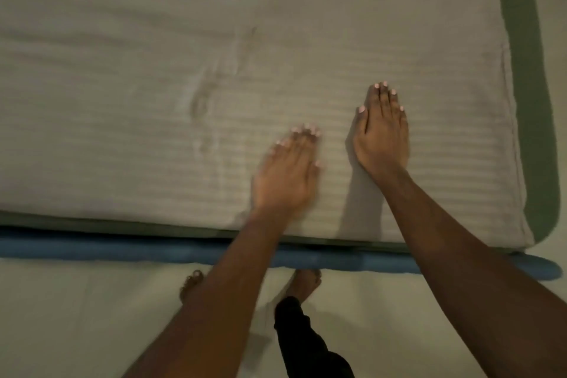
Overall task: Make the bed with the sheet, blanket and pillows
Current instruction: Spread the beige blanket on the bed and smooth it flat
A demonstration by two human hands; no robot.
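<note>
Left hand point(285, 175) and right hand point(382, 135) lie flat, fingers straight, gripping nothing; a hard sweep could drag the striped blanket point(153, 70) askew towards the right.

Left arm point(214, 285) and right arm point(454, 239) were extended forward, bare. The left hand point(287, 175) was held flat, palm down, fingers straight and together, outline slightly blurred. The right hand point(382, 132) was laid likewise, farther forward, the two hands kept apart.
</note>
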